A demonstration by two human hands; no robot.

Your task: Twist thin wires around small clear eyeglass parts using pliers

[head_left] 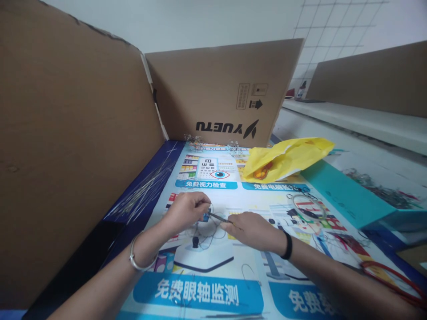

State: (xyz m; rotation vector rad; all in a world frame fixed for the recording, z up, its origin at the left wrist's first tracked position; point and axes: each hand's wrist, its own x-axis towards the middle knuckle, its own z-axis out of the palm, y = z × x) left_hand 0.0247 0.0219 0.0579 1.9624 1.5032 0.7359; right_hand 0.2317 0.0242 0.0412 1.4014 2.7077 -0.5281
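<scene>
My left hand (pixel 187 212) is closed in a pinch on a thin wire, and loops of wire (pixel 213 238) hang or lie just below it. My right hand (pixel 251 229) is wrapped round slim long-nosed pliers (pixel 218 218) whose tip points left. That tip meets the wire close to my left fingertips; whether its jaws are closed is too small to tell. Both hands are over the printed poster on the table. A separate bent wire piece (pixel 247 272) lies nearer to me.
Straight wires (pixel 143 191) lie at the left beside a tall cardboard panel (pixel 73 133). Behind stands another cardboard panel (pixel 213 89). At right are a yellow bag (pixel 287 155), a coiled wire ring (pixel 308 206), a teal box (pixel 353 195) with tangled pieces, and a red cord loop (pixel 393 275).
</scene>
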